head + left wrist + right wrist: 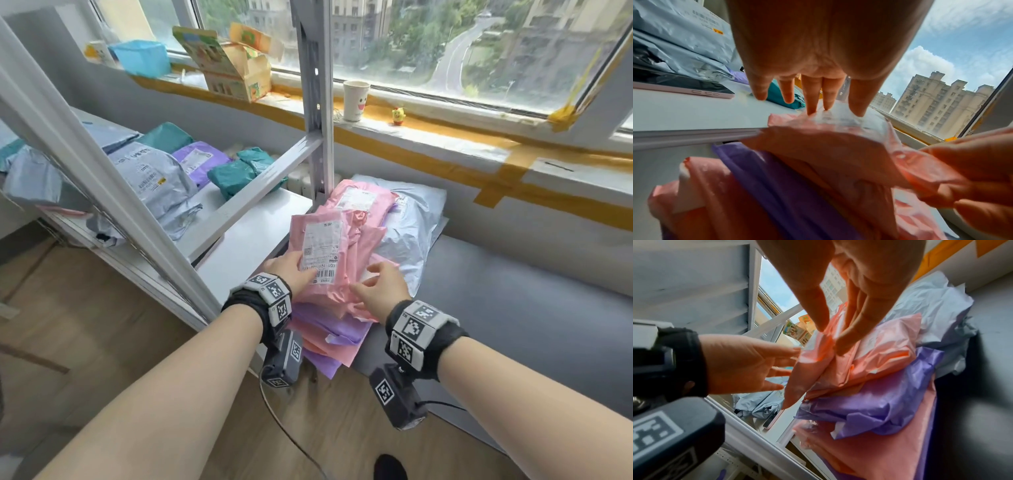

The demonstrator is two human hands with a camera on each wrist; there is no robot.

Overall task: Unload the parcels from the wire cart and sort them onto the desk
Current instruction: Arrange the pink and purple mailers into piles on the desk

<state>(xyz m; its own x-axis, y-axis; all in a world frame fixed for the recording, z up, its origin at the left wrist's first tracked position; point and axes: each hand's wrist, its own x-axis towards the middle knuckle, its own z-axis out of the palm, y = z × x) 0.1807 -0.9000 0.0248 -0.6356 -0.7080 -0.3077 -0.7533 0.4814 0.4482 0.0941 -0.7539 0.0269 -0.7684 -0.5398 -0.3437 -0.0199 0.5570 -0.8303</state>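
On desk (pixel 513 308) | crinkly pink poly parcel (pixel 323 240) | left hand (pixel 291 270) spread flat | right hand (pixel 380 287) pinches edge

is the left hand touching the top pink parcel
Touching. In the left wrist view the left hand rests its fingertips on the top pink parcel.

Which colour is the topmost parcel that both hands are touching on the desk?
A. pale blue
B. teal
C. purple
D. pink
D: the left hand and the right hand both touch the pink parcel, the topmost one there.
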